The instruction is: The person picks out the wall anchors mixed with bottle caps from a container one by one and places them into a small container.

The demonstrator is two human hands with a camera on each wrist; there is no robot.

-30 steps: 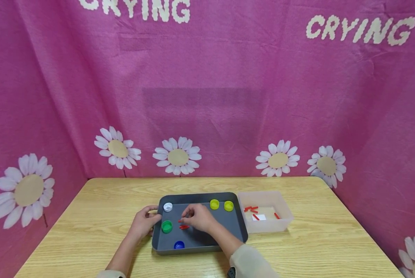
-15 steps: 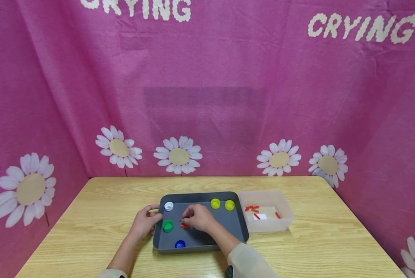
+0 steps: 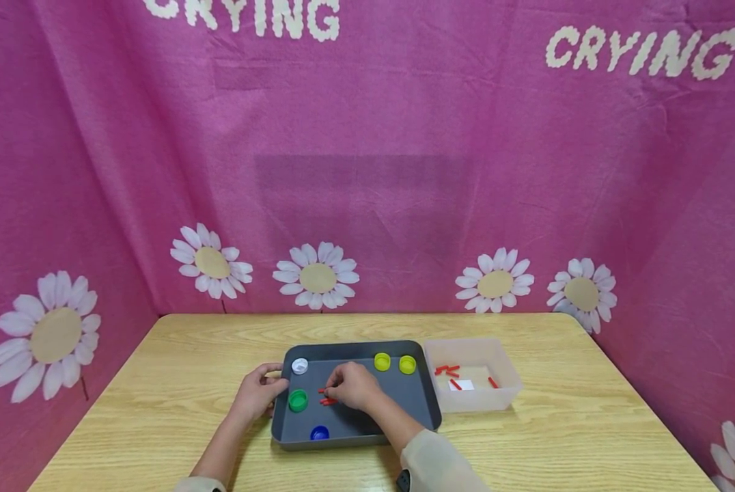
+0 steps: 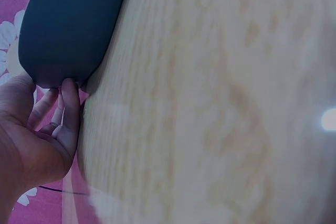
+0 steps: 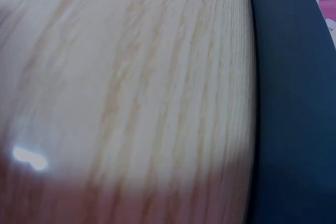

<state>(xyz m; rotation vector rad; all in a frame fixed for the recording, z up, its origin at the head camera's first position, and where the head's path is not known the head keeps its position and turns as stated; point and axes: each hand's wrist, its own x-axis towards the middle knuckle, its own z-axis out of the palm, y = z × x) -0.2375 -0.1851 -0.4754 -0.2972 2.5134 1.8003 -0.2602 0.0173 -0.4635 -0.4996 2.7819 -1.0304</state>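
At the left end of the dark grey tray (image 3: 398,410), my left hand (image 3: 257,395) grips the wall, thumb by the rim and fingers outside. The left wrist view shows fingertips against the tray's outer side. Over the tray's middle-left, my right hand (image 3: 352,386) pinches a short red stick (image 3: 322,391) between thumb and forefinger. More red sticks (image 3: 327,402) lie on the tray floor just below the fingertips, partly hidden by the hand. To their left is a green bottle cap (image 3: 298,400). The right wrist view shows only table and tray side, not the hand.
A white cap (image 3: 300,366) lies in the back left corner, a blue cap (image 3: 320,432) at the front, and two yellow caps (image 3: 382,361) at the back right. Against the tray's right side stands a clear plastic box (image 3: 505,396) with several red sticks and a white paper piece.
My right fingertips have shifted slightly to the right, showing more of the red stick at their tips. The left hand keeps its place on the tray.
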